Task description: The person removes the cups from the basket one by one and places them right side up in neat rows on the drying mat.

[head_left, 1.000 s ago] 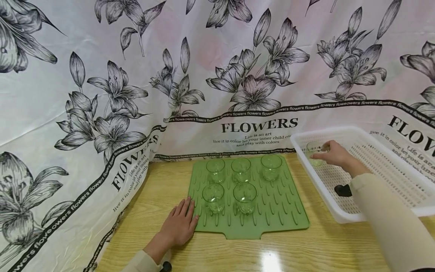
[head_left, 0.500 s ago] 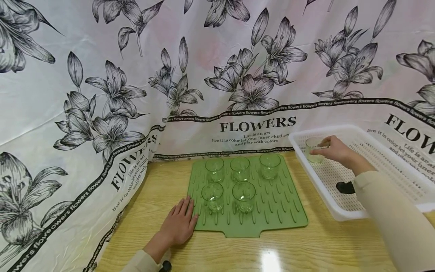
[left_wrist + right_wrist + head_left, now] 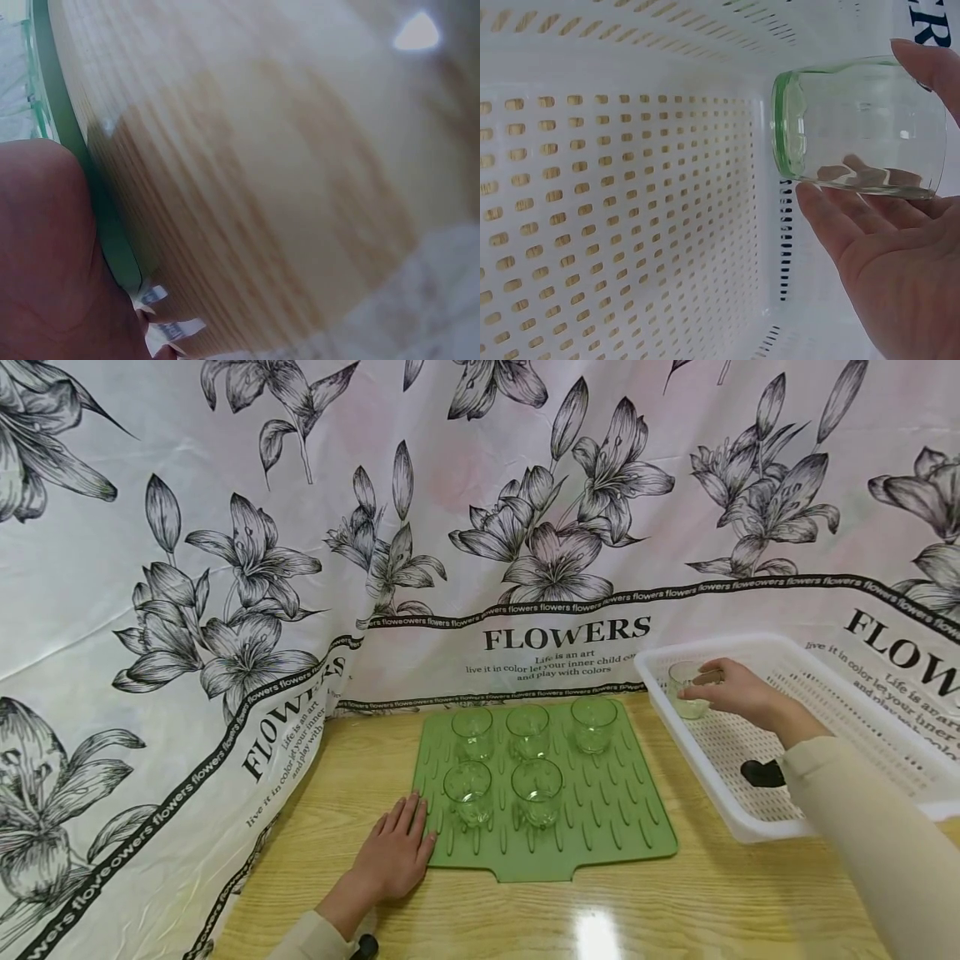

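Note:
My right hand holds a clear drinking glass inside the white basket, close to its far left corner. In the right wrist view the thumb lies on one side of the glass and the fingers on the other. Its thick, green-tinted base points toward the basket's perforated floor. My left hand rests with its fingers straight at the left edge of the green ridged mat. Several clear glasses stand upright on that mat, in a back row and a front row.
The light wooden table carries both mat and basket, with a strip of wood between them. A flower-printed cloth hangs behind and along the left side. The basket's raised walls surround the right hand.
The right hand and its glass have shifted slightly toward the basket's far left corner. The head view has drifted a little. My left hand keeps its place on the mat's edge.

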A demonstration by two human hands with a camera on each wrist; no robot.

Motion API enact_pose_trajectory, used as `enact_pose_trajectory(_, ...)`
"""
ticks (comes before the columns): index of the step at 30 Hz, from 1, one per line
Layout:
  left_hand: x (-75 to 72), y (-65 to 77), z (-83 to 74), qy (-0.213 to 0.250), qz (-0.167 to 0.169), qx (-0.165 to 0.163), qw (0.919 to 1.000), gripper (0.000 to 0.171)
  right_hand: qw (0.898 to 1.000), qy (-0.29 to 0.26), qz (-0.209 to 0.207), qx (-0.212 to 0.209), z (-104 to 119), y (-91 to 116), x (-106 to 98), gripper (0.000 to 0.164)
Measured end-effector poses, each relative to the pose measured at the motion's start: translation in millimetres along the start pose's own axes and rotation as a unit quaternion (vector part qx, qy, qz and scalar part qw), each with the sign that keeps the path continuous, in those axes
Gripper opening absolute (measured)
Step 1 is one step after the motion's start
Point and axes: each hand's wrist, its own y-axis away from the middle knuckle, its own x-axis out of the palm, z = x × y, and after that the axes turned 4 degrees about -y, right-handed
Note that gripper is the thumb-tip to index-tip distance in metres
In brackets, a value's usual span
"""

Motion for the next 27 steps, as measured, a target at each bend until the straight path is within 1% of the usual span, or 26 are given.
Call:
enact_pose_trajectory(10, -2.0, 0.6, -2.0, -0.005, -0.004, -0.001, 1.0000, 0.064, 1.000, -0.001, 0.002, 0.001, 5, 1, 2, 0.095)
enact_pose_trajectory(13, -3.9, 2.0, -3.0, 0.001, -0.004, 0.002, 1.0000, 0.065, 1.000, 0.001, 0.003, 0.000, 7, 3, 3, 0.097)
enact_pose_trajectory(22, -9.2, 4.6, -5.3, 0.003, 0.002, -0.001, 1.0000, 0.064, 1.000, 0.003, -0.005, -0.008, 20, 11, 3, 0.097)
enact_pose_trajectory(25, -11.1, 5.9, -6.4, 0.016, 0.002, 0.001, 0.9999, 0.064, 1.000, 0.003, -0.008, -0.008, 23, 13, 3, 0.095)
enact_pose_trajectory(27, -10.6, 5.6, -6.7, 0.010, 0.007, -0.001, 0.9999, 0.066, 1.000, 0.003, -0.011, -0.010, 25, 14, 3, 0.094)
